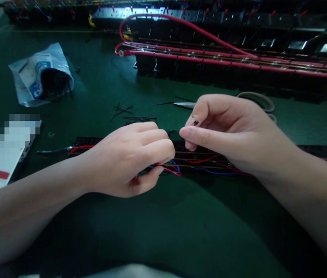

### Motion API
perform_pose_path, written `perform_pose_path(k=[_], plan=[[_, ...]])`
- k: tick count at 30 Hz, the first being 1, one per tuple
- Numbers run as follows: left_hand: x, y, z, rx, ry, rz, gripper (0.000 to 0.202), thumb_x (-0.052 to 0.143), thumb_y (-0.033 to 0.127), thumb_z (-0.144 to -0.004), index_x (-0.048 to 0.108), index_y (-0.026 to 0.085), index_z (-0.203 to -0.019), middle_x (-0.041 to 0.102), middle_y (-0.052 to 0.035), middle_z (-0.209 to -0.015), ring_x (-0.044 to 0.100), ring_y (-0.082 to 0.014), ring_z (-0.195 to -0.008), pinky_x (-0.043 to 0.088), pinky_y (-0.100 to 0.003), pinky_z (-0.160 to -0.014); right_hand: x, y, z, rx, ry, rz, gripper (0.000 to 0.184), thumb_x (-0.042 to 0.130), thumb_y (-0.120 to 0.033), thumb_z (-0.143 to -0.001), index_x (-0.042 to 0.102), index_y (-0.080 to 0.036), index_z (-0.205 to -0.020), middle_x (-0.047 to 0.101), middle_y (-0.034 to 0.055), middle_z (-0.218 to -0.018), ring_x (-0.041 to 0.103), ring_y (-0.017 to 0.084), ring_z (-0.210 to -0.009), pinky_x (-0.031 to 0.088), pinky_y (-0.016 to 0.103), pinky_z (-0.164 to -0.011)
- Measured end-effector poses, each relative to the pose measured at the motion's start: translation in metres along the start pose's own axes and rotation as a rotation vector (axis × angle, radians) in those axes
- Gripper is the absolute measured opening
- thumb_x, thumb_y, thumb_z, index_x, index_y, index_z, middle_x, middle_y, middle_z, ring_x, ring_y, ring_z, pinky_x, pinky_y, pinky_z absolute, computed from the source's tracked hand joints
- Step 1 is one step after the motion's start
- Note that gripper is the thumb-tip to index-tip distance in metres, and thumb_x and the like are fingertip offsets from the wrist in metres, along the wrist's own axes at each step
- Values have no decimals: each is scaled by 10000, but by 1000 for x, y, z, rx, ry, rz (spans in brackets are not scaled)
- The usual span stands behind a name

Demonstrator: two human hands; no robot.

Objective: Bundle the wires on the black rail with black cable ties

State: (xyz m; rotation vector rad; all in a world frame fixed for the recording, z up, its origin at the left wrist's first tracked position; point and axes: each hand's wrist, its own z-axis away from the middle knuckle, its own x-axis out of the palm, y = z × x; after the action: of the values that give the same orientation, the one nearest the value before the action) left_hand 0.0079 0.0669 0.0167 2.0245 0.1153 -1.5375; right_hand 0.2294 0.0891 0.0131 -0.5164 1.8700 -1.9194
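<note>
My left hand (134,156) is closed in a fist over a bundle of red and blue wires (173,170) on a long black strip (319,152) that lies across the green table. My right hand (224,129) is just to its right, fingers curled and pinched on a thin black cable tie (196,122). The two hands almost touch above the strip. Red and blue wires run on along the strip under my right hand.
A white plastic bag of black cable ties (43,75) lies at the back left. Loose cable ties (128,114) and a scissor blade (184,104) lie behind my hands. More black strips with red cables (224,58) fill the back. A white box (5,154) sits at the left.
</note>
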Motion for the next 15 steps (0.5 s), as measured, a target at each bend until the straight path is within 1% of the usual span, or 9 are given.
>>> perform_pose_path(k=[2, 4, 8, 12, 15], plan=[[1, 0, 0, 0, 3, -15, 118, 561, 130, -872, 465, 199, -881, 605, -12, -863, 527, -147, -778, 435, -298, -723, 0, 1, -1, -17, 22, 22, 257, 721, -173, -836, 511, -205, -691, 574, -57, -642, 559, 84, -588, 422, 220, -529], [1, 0, 0, -2, 9, -31, 110, 562, 135, -883, 472, 196, -869, 612, -14, -866, 536, -147, -786, 438, -295, -731, -1, 2, -2, -31, 7, 37, 254, 711, -164, -835, 509, -205, -687, 554, -55, -647, 536, 84, -585, 406, 228, -523], [3, 3, 0, -16, 10, -99, 98, 544, 145, -909, 493, 193, -840, 595, -14, -818, 516, -155, -756, 432, -297, -721, -3, 2, -3, -32, -91, 122, 258, 748, -208, -816, 542, -199, -661, 521, -52, -635, 470, 85, -560, 359, 243, -489], [5, 14, 2, -131, 13, -147, 46, 543, 165, -921, 527, 190, -886, 619, -24, -858, 536, -174, -805, 450, -325, -765, -4, 2, -4, -68, -112, 258, 226, 746, -237, -812, 596, -178, -653, 515, -44, -629, 445, 82, -561, 337, 247, -484], [10, 22, 9, -211, 72, -114, 53, 554, 158, -915, 532, 194, -947, 647, -27, -901, 561, -172, -838, 464, -330, -781, -3, 3, -4, -23, -121, 349, 214, 729, -255, -811, 607, -176, -653, 533, -39, -601, 455, 87, -545, 332, 248, -468]])
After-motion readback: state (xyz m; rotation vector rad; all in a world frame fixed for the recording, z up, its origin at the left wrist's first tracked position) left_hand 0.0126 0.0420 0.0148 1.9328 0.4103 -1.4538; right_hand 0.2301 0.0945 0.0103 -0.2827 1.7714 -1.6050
